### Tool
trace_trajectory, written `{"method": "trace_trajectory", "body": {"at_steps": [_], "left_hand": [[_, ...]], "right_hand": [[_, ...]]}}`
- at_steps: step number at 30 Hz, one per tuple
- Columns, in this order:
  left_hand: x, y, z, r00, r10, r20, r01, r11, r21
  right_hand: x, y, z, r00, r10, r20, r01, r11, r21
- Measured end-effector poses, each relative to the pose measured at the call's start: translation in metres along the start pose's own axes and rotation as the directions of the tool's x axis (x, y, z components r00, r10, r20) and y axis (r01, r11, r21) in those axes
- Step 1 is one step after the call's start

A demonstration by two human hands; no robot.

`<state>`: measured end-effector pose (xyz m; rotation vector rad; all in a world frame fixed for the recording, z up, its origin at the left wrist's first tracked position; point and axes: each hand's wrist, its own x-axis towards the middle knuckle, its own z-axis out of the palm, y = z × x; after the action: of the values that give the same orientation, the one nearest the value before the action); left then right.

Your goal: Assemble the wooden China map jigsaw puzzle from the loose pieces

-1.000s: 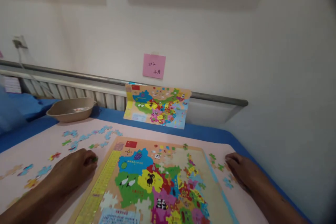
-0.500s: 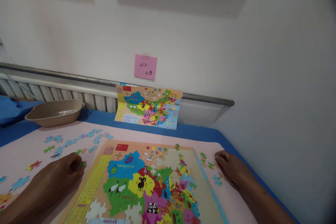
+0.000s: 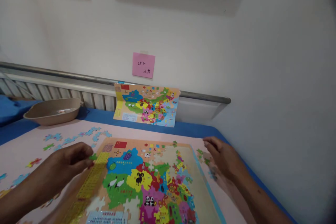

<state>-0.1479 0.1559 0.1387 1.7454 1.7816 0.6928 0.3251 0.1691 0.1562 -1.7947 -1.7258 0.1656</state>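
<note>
My left hand (image 3: 69, 162) is above the left edge of a partly assembled map puzzle (image 3: 136, 175), with a green puzzle piece (image 3: 93, 156) pinched between thumb and fingertips. My right hand (image 3: 223, 157) hovers just beyond the puzzle's right border. Its thumb and forefinger are close together, and I cannot make out anything between them. Under and beside it lie a few loose green pieces (image 3: 200, 153) and a bluish piece (image 3: 212, 173). Another green piece (image 3: 174, 144) rests on the puzzle's top border. Pale backing (image 3: 207, 189) shows along the right side of the map.
Blue and other loose pieces (image 3: 91, 131) are scattered at the left on the pink sheet (image 3: 118, 130). A folded reference map (image 3: 147, 105) leans against the wall rail (image 3: 207, 96). A beige basin (image 3: 54, 112) stands at the back left on the blue cover (image 3: 194, 129).
My left hand has risen and moved right with the green piece, towards the puzzle's edge. My right hand has lifted and shifted left, over the loose pieces. The view has tilted slightly.
</note>
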Motion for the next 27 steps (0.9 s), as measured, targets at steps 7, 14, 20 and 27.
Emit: {"method": "trace_trajectory", "body": {"at_steps": [7, 14, 20, 27], "left_hand": [[-0.04, 0.108, 0.049, 0.985, 0.119, 0.121, -0.051, 0.889, -0.455], [-0.054, 0.132, 0.089, 0.952, 0.243, 0.185, -0.106, 0.831, -0.546], [-0.056, 0.133, 0.091, 0.946, 0.242, 0.214, -0.088, 0.83, -0.551], [-0.047, 0.149, 0.091, 0.944, 0.277, 0.176, -0.121, 0.792, -0.599]], "right_hand": [[-0.065, -0.121, 0.009, 0.909, -0.365, 0.201, 0.251, 0.865, 0.435], [-0.08, -0.13, 0.012, 0.91, -0.35, 0.222, 0.165, 0.796, 0.582], [-0.08, -0.127, 0.014, 0.913, -0.297, 0.28, 0.064, 0.782, 0.62], [-0.071, -0.119, 0.016, 0.919, -0.273, 0.286, -0.019, 0.693, 0.721]]}}
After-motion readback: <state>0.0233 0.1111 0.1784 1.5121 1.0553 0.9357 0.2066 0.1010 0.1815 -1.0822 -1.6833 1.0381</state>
